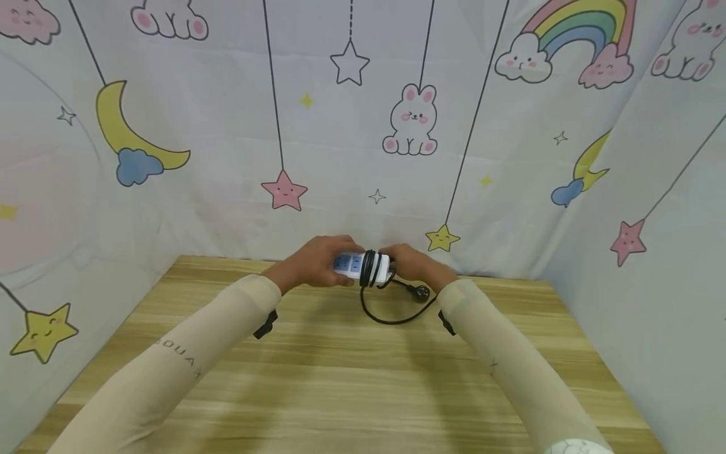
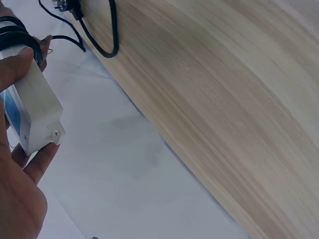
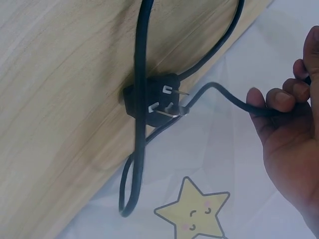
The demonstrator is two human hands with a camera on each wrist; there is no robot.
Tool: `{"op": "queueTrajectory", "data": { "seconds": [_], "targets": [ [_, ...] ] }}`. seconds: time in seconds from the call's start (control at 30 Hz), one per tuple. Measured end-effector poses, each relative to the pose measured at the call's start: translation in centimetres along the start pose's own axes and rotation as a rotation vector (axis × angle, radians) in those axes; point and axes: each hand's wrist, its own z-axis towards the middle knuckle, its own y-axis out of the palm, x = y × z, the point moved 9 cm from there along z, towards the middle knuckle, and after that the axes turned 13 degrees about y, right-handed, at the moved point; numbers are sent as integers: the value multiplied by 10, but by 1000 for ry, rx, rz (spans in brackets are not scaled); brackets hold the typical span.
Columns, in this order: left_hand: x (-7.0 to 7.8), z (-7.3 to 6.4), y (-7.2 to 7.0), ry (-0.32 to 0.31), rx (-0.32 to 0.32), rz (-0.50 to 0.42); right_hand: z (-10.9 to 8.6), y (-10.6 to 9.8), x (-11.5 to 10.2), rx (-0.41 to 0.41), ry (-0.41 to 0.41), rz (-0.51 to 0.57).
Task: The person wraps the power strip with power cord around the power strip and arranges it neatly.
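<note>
Pale wood-grain surface runs back to a white cloth backdrop with cartoon prints, and near the far edge a white, blue-faced rectangular power strip is held up between two hands. The left hand grips one end, its thumb on one side and its other fingers bent round to the opposite side, pinching the body. Several turns of a thin black flexible cord circle the strip towards its other end, and just beside that end the right hand curls its fingers round a stretch of the same cord. Below, the cord hangs in a slack loop near a black pronged plug; whether the plug touches the surface, I cannot tell. Handling this well seems to call for a steady left grip, thumb clear of the turns, while the right hand guides the cord one turn at a time under light, even tension. From the right wrist, the cord crosses in front of the plug and could snag there, so easing it clear first looks wiser than tugging, which might twist the strip or bunch the turns
</note>
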Motion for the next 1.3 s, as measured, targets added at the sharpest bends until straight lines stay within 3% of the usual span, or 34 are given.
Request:
{"op": "queueTrajectory", "data": {
  "seconds": [0.23,0.5,0.9,1.1,1.3],
  "targets": [
    [11,0,12,99,-102,200,5,-8,-12,9,-72,-59],
    [9,0,19,87,-128,396,-1,-21,-25,67,-52,-97],
    [16,6,21,144,-63,681,-11,-26,-45,157,30,-164],
    [15,10,22,90,-31,650,-13,-26,-46,160,128,-151],
    [8,12,19,-10,9,595,-16,-24,-42,167,195,-39]
  ]
}}
